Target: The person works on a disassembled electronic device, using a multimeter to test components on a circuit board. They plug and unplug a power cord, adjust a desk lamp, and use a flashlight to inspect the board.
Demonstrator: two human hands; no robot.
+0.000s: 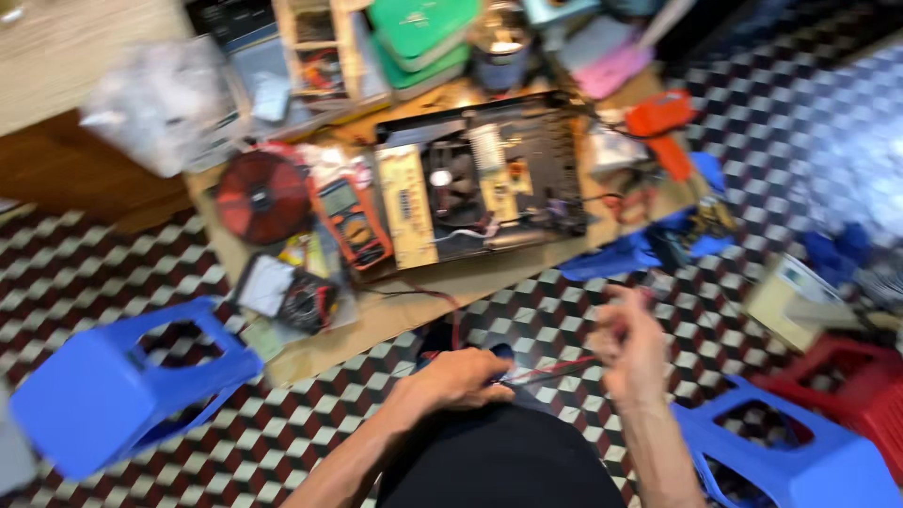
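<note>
My left hand rests low over my lap, its fingers closed around red and black test leads. My right hand is raised a little to the right, blurred, its fingers pinching the red wire that runs between the two hands. Beyond them, on a low wooden board, lies an opened black appliance with its circuit boards and fan showing. An orange multimeter lies left of it, beside a round red copper coil.
A blue plastic stool lies tipped at the left; another blue stool and a red one stand at the right. An orange tool, blue cloths, green boxes and a clear bag crowd the board's edges. The floor is checkered.
</note>
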